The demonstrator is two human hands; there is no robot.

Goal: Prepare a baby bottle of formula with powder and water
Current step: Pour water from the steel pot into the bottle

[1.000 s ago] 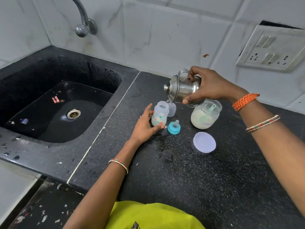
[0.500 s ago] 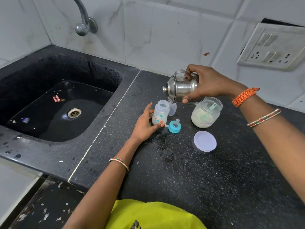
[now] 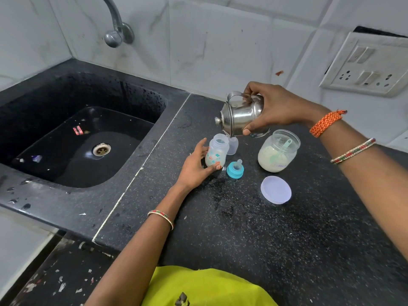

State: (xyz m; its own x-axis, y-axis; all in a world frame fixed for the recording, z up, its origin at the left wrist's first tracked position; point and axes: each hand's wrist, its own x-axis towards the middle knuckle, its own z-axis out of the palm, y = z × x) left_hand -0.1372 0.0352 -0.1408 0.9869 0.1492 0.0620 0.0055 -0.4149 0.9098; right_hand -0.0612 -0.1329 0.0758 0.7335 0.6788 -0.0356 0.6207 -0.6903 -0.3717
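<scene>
A small clear baby bottle (image 3: 216, 153) with coloured prints stands open on the black counter (image 3: 265, 228). My left hand (image 3: 195, 167) holds it at the base with thumb and fingers. My right hand (image 3: 273, 109) grips a steel lidded pot (image 3: 239, 117), tipped left with its rim over the bottle's mouth; a thin stream of water runs down. The teal nipple ring (image 3: 235, 169) lies beside the bottle. A clear cap (image 3: 233, 145) stands behind it. An open plastic jar of formula powder (image 3: 277, 152) holds a green scoop.
The jar's round lid (image 3: 276, 192) lies on the counter in front of the jar. A black sink (image 3: 72, 138) with a drain is at the left, under a wall tap (image 3: 116, 29). A switch and socket plate (image 3: 366, 67) hangs on the tiled wall at right.
The steel pot has tipped a little further toward the bottle. My left hand stays on the bottle, which has not moved.
</scene>
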